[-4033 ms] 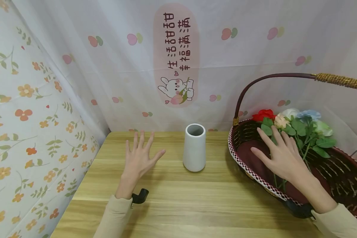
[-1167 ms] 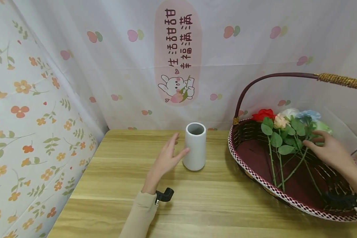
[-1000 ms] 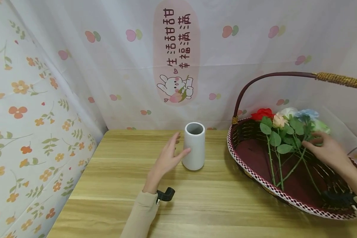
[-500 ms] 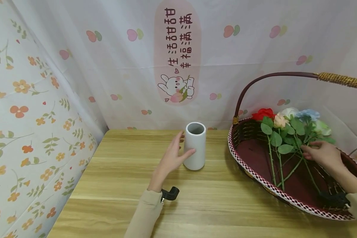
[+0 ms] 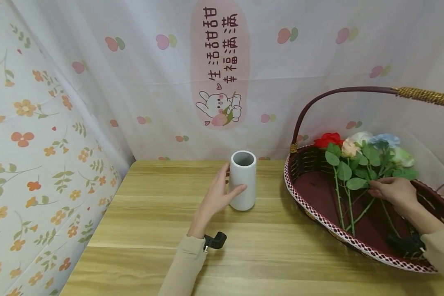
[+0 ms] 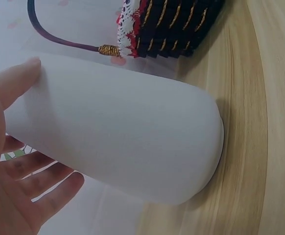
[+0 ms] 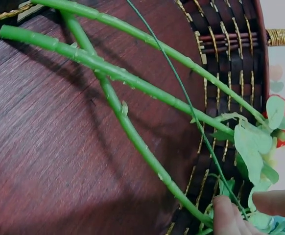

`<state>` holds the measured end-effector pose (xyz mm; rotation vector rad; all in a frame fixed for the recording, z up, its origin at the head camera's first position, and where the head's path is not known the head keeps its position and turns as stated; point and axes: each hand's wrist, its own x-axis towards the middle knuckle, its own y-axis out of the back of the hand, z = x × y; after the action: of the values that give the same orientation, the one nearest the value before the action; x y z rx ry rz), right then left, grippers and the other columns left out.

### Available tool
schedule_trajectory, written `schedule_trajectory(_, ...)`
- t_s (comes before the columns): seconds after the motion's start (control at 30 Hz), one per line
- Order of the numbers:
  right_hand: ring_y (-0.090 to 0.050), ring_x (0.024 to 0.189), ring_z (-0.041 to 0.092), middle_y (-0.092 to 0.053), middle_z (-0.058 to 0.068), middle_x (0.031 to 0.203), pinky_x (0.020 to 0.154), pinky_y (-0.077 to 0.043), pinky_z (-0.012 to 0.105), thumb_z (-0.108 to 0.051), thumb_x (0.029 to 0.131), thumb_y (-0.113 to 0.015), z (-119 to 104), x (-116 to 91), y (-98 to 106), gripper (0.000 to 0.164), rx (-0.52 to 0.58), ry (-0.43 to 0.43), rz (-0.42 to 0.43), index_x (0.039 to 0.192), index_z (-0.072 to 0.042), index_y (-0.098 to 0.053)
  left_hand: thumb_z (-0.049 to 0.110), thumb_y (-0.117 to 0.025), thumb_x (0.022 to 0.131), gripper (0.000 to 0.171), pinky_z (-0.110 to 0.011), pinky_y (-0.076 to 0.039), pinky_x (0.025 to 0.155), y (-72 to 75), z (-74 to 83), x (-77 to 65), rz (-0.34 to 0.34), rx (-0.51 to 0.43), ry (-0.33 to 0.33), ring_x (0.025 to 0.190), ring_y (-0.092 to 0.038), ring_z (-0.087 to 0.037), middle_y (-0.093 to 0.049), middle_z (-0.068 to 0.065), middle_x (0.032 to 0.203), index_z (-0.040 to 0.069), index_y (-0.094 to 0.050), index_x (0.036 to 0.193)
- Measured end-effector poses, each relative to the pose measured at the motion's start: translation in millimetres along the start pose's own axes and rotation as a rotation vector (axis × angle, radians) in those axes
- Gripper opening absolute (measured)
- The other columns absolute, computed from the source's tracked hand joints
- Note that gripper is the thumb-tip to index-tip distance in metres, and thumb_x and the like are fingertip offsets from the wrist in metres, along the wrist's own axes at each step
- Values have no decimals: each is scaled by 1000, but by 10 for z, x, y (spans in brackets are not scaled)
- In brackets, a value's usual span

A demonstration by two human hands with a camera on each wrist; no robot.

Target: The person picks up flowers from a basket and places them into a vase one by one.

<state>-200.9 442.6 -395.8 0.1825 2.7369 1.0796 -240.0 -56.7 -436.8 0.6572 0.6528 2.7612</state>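
A white vase (image 5: pixel 246 176) stands upright on the table. My left hand (image 5: pixel 215 198) is at its left side. In the left wrist view the thumb (image 6: pixel 22 78) lies over the vase's near side near the top; the other fingers are loosely extended at its far edge. My right hand (image 5: pixel 396 192) reaches into a dark woven basket (image 5: pixel 318 218), fingers curled at an artificial rose's stem just below the leaves. In the right wrist view a thin green stem (image 7: pixel 181 88) runs between thumb and forefinger; the exact contact is partly hidden.
Red (image 5: pixel 327 140), cream (image 5: pixel 350 149), white, blue (image 5: pixel 386 140) and pale green (image 5: pixel 402 158) roses lie in the basket, stems crossing. The tall basket handle (image 5: pixel 311 102) arches above them. A wooden table (image 5: pixel 151 230) lies below; patterned curtains (image 5: pixel 151 94) hang behind and left.
From spread above the table and basket, both hands have come down. The left has moved right to the vase, its thumb sliding further across it. The right has moved left onto the stems, fingers closing.
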Motion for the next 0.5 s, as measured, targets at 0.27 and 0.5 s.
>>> schedule_trajectory(0.27, -71, 63, 6, -73, -2, 67, 56, -50, 10, -23, 103, -53, 5, 12, -54, 61, 134, -47, 76, 134, 28, -39, 42, -73, 93, 82, -45, -49, 104, -25, 8, 2, 2, -12, 3, 129, -49, -23, -43, -4, 151, 15, -29, 157)
schedule_trajectory(0.5, -69, 66, 0, -70, -15, 66, 111, -37, 48, -29, 100, -61, 9, 11, -38, 51, 258, -148, 104, 134, 7, -49, 42, -73, 93, 82, -46, -48, 105, -22, 13, -2, 6, -22, 10, 130, -48, -23, -42, -3, 152, 17, -28, 157)
